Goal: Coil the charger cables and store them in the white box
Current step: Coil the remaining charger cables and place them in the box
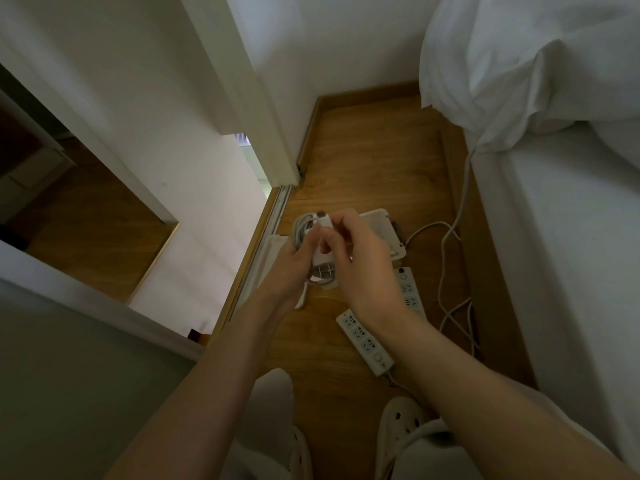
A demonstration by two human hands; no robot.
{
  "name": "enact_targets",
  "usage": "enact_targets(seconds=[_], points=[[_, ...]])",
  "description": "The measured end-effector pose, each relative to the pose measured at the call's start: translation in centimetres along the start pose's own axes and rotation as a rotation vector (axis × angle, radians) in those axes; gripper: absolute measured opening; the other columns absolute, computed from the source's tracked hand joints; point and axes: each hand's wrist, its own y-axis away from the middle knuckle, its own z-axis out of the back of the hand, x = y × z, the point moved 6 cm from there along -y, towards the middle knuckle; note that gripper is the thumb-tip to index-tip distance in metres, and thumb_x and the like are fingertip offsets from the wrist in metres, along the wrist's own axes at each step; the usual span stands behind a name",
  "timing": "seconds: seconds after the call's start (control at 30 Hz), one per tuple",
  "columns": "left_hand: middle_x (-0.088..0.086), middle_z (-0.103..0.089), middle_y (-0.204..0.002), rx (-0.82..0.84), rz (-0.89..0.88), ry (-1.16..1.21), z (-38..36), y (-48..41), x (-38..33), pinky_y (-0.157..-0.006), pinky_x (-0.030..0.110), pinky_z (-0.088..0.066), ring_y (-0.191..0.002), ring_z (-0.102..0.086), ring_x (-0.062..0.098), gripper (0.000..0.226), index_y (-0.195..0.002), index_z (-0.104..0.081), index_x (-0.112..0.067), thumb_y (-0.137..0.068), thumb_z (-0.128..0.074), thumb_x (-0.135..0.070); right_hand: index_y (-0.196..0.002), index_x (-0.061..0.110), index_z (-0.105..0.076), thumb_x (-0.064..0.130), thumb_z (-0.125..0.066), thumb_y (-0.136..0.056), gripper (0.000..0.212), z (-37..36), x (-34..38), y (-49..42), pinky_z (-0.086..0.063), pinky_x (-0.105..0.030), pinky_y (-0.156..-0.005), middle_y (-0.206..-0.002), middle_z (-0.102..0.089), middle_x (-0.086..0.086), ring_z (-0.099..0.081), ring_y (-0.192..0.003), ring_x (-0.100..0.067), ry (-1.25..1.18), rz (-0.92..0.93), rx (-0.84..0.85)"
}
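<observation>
— White coiled charger cable (302,226): where is it held?
— Between both hands. Left hand (289,271) curls its fingers round the coil from beneath; right hand (363,275) pinches the cable's white plug end (323,221) at its fingertips.
— And the white rectangular plastic box (382,221)?
— On the brown wooden floor (374,161), just beyond the right fingers, partly hidden by them. White power strip (363,341) lies nearer the person than the fingers.

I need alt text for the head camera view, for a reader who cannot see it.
The left hand and right hand hold a coiled white charger cable above a wooden floor. A white box lies behind them, two power strips lie nearer the person, and a bed stands at the right.
</observation>
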Motion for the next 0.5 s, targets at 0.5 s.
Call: enact_targets(seconds=[0.5], points=[[0.014,-0.057,-0.117,-0.103,0.138,0.257,2.2,-0.3,1.7,-0.065,0.034,-0.059,-0.098,-0.063,0.028,0.024,-0.116,-0.049,-0.014,-0.100,-0.038,-0.027,-0.111,0.011,-0.060,0.015,-0.035,-0.101,0.027,3.1,-3.1,-1.9,-0.039,-0.018,-0.055,-0.073,-0.050,0.006,-0.047,-0.063,-0.007,0.070,-0.277,-0.102]])
